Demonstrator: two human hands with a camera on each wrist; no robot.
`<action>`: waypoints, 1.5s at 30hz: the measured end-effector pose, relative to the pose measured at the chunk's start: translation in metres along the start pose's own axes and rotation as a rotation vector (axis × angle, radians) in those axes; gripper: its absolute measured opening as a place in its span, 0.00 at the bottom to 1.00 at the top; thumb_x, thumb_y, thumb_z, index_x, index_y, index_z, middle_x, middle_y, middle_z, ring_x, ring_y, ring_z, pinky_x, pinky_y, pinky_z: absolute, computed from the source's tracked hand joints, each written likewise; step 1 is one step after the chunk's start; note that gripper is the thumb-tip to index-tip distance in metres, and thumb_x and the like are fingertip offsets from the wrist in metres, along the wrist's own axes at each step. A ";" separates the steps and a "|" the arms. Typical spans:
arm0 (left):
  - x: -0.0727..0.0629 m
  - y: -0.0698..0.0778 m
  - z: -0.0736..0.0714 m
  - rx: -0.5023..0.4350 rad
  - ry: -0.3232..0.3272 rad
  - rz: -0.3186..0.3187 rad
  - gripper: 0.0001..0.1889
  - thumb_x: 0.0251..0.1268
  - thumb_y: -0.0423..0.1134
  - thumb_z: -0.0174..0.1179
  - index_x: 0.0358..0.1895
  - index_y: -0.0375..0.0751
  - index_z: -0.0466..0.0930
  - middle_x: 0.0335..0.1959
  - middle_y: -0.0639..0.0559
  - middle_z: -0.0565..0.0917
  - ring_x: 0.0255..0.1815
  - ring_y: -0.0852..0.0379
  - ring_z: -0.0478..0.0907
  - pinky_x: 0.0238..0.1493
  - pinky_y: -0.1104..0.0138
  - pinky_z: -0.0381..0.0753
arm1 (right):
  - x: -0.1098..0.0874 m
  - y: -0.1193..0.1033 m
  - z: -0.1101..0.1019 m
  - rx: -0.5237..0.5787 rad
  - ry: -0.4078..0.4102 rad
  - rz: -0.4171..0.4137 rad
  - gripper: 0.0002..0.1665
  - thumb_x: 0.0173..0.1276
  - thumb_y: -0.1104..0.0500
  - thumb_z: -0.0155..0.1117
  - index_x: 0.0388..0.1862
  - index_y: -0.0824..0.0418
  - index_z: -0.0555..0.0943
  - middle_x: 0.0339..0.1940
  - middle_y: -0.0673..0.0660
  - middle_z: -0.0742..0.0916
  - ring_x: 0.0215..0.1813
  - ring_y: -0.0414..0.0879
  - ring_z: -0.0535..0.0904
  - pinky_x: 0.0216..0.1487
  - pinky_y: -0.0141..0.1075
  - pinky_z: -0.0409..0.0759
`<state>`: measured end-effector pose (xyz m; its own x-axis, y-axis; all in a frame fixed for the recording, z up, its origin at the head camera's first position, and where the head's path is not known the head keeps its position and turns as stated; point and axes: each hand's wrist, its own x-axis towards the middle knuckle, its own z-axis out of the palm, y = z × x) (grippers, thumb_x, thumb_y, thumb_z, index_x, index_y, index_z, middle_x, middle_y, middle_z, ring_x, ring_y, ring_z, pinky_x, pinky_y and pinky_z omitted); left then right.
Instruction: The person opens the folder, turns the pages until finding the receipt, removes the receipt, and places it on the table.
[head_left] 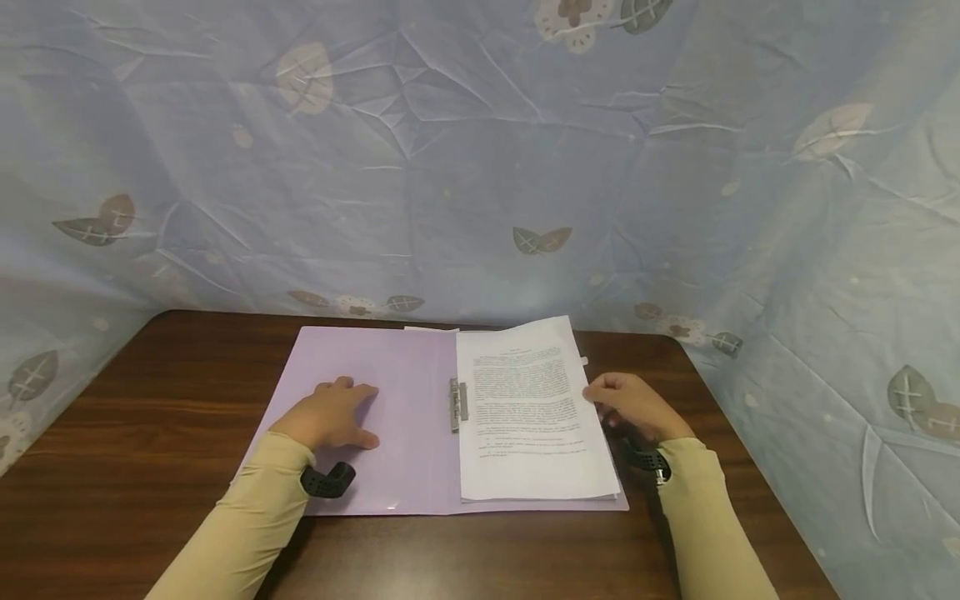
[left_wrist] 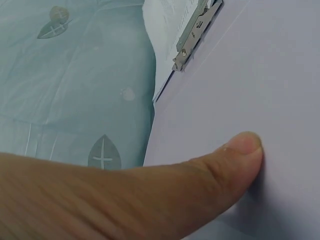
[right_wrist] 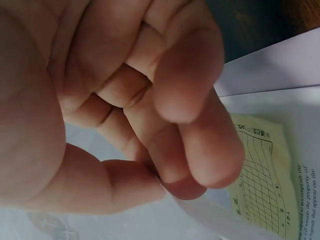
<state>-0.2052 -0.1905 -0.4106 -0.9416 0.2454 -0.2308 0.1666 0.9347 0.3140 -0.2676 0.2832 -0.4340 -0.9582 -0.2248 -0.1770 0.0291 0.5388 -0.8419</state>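
Note:
A pale purple folder (head_left: 408,433) lies opened flat on the table. Printed paper sheets (head_left: 532,408) cover its right side, beside a metal clip (head_left: 458,405) near the spine. My left hand (head_left: 333,415) rests on the bare left cover with fingers spread; its thumb (left_wrist: 220,170) touches the cover in the left wrist view. At the right edge of the pages, my right hand (head_left: 636,405) pinches a sheet between thumb and fingers. Under the raised edge, the right wrist view shows a yellow slip with a printed grid (right_wrist: 257,195) on another printed page.
Dark wooden table (head_left: 405,554) surrounds the folder. A wrinkled, leaf-patterned cloth (head_left: 450,167) hangs behind the table and along its sides. A white paper edge (head_left: 431,330) sticks out past the folder's top, and a small white tab (head_left: 584,361) shows at its right.

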 end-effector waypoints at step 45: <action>0.000 0.000 0.000 0.019 -0.003 0.019 0.44 0.56 0.55 0.76 0.72 0.35 0.72 0.70 0.22 0.68 0.68 0.17 0.64 0.64 0.31 0.69 | -0.018 -0.080 0.004 0.126 0.071 -0.166 0.13 0.75 0.58 0.62 0.32 0.66 0.75 0.20 0.50 0.73 0.21 0.41 0.65 0.22 0.33 0.65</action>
<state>-0.2050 -0.1902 -0.4106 -0.9373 0.2635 -0.2282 0.1895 0.9346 0.3009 -0.2519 0.2407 -0.3655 -0.9704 -0.2417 0.0018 -0.0995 0.3925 -0.9143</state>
